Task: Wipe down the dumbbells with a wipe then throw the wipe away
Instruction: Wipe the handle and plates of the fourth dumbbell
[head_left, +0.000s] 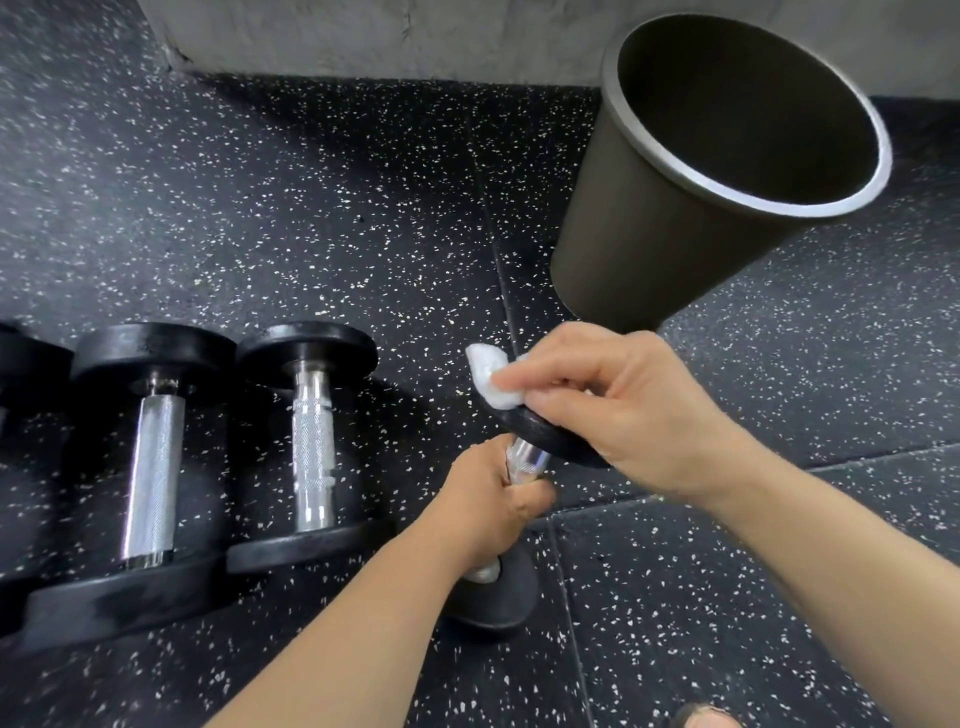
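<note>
The gripping left hand (488, 506) hides most of the dumbbell handle (527, 461); right hand (628, 410) pinches wipe (488, 378)

Bright even light; soft floor (260, 208) shadows left of fingers (550, 371); glare on chrome handles (156, 467); fisheye warp at edges.
</note>
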